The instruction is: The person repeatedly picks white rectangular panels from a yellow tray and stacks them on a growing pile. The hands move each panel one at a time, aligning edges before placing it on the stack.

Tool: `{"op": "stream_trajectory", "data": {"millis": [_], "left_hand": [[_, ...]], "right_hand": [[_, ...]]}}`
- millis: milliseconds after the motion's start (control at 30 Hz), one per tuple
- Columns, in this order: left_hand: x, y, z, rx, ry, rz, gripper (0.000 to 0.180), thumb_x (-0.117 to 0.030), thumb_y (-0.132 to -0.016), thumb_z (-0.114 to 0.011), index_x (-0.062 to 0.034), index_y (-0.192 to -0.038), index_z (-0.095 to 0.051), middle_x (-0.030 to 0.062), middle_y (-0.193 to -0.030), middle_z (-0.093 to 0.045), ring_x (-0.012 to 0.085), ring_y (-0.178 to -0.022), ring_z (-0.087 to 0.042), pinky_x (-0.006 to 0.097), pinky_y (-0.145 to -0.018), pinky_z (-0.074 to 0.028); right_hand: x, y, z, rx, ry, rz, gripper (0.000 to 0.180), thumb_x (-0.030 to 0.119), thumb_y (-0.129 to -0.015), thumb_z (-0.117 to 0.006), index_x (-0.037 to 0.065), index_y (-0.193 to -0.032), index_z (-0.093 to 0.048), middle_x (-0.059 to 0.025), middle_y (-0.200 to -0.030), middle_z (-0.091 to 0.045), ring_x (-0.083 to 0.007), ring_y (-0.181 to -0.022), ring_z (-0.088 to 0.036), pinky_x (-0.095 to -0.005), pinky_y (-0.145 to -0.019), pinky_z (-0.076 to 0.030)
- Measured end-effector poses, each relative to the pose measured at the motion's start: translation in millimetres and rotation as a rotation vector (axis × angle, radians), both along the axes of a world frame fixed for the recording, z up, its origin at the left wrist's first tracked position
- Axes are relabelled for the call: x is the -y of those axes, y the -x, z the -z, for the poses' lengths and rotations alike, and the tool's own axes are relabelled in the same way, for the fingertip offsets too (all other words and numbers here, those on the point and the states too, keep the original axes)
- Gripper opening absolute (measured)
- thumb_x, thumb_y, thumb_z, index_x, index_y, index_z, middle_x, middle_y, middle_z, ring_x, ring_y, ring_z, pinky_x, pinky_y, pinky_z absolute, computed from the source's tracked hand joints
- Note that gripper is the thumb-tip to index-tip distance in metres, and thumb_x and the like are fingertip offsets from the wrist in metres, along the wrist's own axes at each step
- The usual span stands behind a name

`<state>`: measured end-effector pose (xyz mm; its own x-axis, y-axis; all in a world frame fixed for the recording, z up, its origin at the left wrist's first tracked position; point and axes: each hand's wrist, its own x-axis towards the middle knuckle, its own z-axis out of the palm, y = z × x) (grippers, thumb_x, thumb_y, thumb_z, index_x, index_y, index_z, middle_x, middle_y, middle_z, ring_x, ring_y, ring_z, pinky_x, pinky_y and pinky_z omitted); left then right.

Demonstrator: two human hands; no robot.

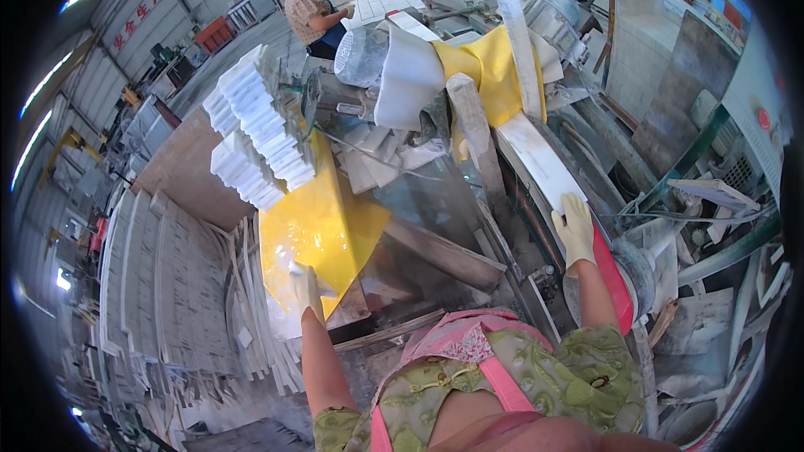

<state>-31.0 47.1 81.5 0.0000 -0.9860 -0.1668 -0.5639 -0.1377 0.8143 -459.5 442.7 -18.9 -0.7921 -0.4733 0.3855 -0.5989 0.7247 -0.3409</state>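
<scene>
My right hand, in a pale glove, lies with fingers stretched over the near end of a long white stone strip. The strip lies on a narrow belt conveyor whose red belt shows beside my wrist. My left hand, also gloved, is low over a wet, shiny yellow sheet. Its fingers blur into white glare, so I cannot make out whether they hold anything. Just behind the sheet stands a stepped stack of white strips.
Ahead, a machine with a motor is draped with a yellow cloth and a white sheet. Long grey slabs stack at left. A control box with a red button stands right. A co-worker in a white helmet stands beyond.
</scene>
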Motion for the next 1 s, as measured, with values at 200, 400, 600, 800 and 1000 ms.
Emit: {"op": "stream_trajectory", "data": {"millis": [200, 400, 600, 800, 1000], "left_hand": [[0, -2, -4, 0.095, 0.008, 0.001, 0.042, -0.022, -0.093, -0.059, 0.0066, -0.123, -0.055, 0.0169, -0.104, -0.064, 0.026, -0.09, -0.064, 0.042, -0.076, -0.052], [13, -5, 9, 0.129, -0.01, -0.028, 0.047, -0.023, -0.094, -0.057, 0.0075, -0.129, -0.055, 0.0219, -0.111, -0.066, 0.0313, -0.1, -0.066, 0.043, -0.083, -0.053], [27, -2, 27, 0.125, -0.139, 0.012, 0.049, -0.024, -0.093, -0.058, 0.0076, -0.13, -0.055, 0.0227, -0.113, -0.066, 0.0324, -0.102, -0.066, 0.044, -0.085, -0.053], [30, -6, 35, 0.12, -0.223, 0.063, 0.05, -0.025, -0.092, -0.058, 0.0077, -0.131, -0.055, 0.0235, -0.115, -0.066, 0.0334, -0.104, -0.066, 0.044, -0.087, -0.053], [32, -9, 38, 0.118, -0.111, 0.018, 0.052, -0.026, -0.092, -0.059, 0.0078, -0.132, -0.055, 0.0242, -0.116, -0.066, 0.0344, -0.106, -0.066, 0.044, -0.088, -0.052]], "right_hand": [[7, 0, 17, -0.125, -0.102, 0.035, 0.057, 0.036, -0.097, -0.059, 0.0, -0.141, -0.055, -0.0248, -0.144, -0.055, -0.0407, -0.14, -0.045, -0.0464, -0.121, -0.03], [4, -1, 15, -0.122, -0.129, 0.033, 0.056, 0.036, -0.097, -0.057, 0.0, -0.139, -0.057, -0.0244, -0.143, -0.056, -0.0398, -0.138, -0.046, -0.0462, -0.12, -0.031], [-9, -3, 5, -0.074, -0.151, -0.055, 0.053, 0.034, -0.098, -0.055, -0.002, -0.137, -0.059, -0.0236, -0.144, -0.056, -0.0381, -0.139, -0.046, -0.0448, -0.121, -0.03], [-11, -8, 1, -0.091, -0.174, -0.051, 0.053, 0.034, -0.098, -0.054, -0.002, -0.135, -0.06, -0.0222, -0.141, -0.058, -0.0372, -0.136, -0.049, -0.0445, -0.12, -0.032], [-13, -8, 1, -0.066, -0.208, -0.043, 0.052, 0.035, -0.098, -0.054, -0.003, -0.134, -0.061, -0.022, -0.141, -0.058, -0.036, -0.137, -0.049, -0.0441, -0.12, -0.032]]}}
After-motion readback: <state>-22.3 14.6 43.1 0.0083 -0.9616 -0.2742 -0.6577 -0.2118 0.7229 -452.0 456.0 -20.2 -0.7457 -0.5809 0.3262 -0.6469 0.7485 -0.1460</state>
